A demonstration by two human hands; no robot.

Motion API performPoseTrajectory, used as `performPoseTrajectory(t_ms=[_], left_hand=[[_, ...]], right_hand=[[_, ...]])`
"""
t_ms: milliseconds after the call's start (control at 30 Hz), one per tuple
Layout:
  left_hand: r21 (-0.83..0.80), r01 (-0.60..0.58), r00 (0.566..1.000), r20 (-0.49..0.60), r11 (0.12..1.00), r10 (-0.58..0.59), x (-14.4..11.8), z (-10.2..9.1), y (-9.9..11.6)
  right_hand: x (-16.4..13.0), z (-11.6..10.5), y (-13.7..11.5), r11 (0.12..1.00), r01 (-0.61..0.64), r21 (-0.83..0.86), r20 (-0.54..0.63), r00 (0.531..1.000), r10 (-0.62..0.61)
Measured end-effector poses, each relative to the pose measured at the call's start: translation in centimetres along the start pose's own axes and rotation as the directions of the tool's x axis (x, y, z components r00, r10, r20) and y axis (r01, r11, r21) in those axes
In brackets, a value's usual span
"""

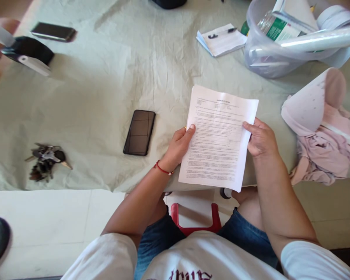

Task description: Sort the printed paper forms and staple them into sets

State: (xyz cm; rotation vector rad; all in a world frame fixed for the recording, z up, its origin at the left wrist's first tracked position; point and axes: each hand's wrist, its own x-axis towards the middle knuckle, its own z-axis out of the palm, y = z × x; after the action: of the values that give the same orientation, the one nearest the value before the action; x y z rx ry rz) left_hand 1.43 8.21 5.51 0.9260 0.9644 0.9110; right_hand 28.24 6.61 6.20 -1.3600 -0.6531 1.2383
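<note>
A white sheet of printed text point(218, 136) is held up over the near edge of a table draped in pale green cloth point(105, 77). My left hand point(179, 146) grips the sheet's left edge, thumb on top; a red string bracelet circles that wrist. My right hand point(259, 138) grips the right edge, thumb on the front. A black phone point(139, 132) lies face up on the cloth just left of my left hand.
A bunch of keys point(45, 160) lies near the front left. A second phone point(53, 31) and a black-and-white object point(27, 52) sit far left. A notepad with pen point(221, 39), a clear plastic tub point(277, 42), and pink cloth with a paper cone point(323, 128) are at the right.
</note>
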Motion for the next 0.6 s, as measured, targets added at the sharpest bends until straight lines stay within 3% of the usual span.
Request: performPoseTrajectory(t_ms=[233, 467, 533, 600], left_hand=[[0.099, -0.045, 0.999, 0.032, 0.994, 0.042, -0.2, -0.1, 0.4], [0.301, -0.141, 0.987, 0.114, 0.943, 0.111, 0.1, -0.3, 0.0], [0.302, -0.143, 0.989, 0.088, 0.943, 0.122, 0.2, -0.4, -0.2], [0.199, -0.099, 0.994, 0.056, 0.975, 0.089, 0.2, -0.4, -0.1]], right_hand=[[0.4, -0.5, 0.2, 0.999, 0.03, -0.031, 0.029, 0.999, -0.029], [1.5, -2.2, -0.3, 0.987, 0.159, 0.015, -0.111, 0.981, -0.157], [1.4, -2.2, -0.7, 0.98, 0.199, -0.003, -0.086, 0.976, -0.198], [1.0, -1.7, -1.2, 0.972, 0.236, -0.013, -0.05, 0.97, -0.236]])
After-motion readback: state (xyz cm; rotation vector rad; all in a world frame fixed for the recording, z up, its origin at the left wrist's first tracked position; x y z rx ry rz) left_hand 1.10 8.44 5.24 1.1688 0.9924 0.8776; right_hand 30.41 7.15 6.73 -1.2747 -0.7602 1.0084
